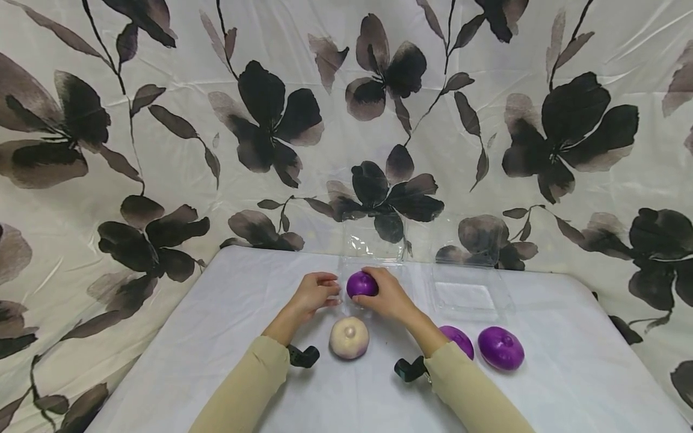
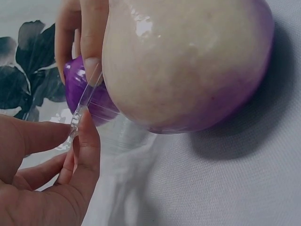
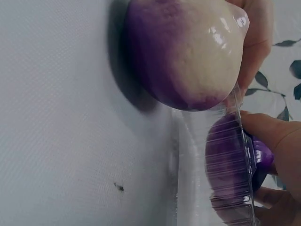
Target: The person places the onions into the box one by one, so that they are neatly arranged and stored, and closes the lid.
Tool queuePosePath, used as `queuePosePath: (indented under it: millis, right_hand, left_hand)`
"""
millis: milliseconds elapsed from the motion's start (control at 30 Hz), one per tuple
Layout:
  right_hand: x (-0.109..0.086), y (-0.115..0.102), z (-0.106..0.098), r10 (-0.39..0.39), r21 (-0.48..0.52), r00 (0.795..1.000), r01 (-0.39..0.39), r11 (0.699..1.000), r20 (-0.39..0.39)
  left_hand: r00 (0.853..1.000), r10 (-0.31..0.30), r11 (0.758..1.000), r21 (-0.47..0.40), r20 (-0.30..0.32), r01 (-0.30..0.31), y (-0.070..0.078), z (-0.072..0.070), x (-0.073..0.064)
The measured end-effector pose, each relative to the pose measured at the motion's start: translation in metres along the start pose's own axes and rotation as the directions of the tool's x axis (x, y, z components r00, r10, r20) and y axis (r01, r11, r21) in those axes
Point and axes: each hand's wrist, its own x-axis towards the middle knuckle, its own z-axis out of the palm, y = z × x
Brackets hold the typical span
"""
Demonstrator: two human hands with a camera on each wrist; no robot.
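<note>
My right hand (image 1: pixel 391 294) grips a glossy purple onion-like vegetable (image 1: pixel 361 285) from its right side, at the left clear plastic box (image 3: pixel 247 188). In the right wrist view the box's ribbed wall stands in front of much of the purple vegetable. My left hand (image 1: pixel 313 294) is at the box's left side; its thumb and fingers pinch the clear rim (image 2: pixel 77 117) in the left wrist view. Nearer me, between both forearms, a cream-and-purple turnip-like vegetable (image 1: pixel 349 338) sits on the table, touched by neither hand.
The left box's raised clear lid (image 1: pixel 373 237) stands behind it. To the right is another open clear box (image 1: pixel 465 297). Two purple vegetables lie at the right, one (image 1: pixel 500 349) in full view, the other (image 1: pixel 457 341) partly behind my right forearm. White cloth (image 1: pixel 178 367) covers the table.
</note>
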Motion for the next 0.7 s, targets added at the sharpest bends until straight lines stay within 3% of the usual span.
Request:
queuePosePath:
  millis: [467, 700]
  right_hand:
    - [0.007, -0.001, 0.007, 0.039, -0.031, 0.998, -0.038, 0.999, 0.047]
    - [0.013, -0.001, 0.006, 0.064, -0.045, 0.991, -0.059, 0.997, 0.114]
  left_hand:
    - [1.0, 0.015, 1.0, -0.01, 0.015, -0.015, -0.001, -0.002, -0.001]
    - [1.0, 0.013, 1.0, 0.008, 0.011, -0.014, 0.0, -0.003, -0.002]
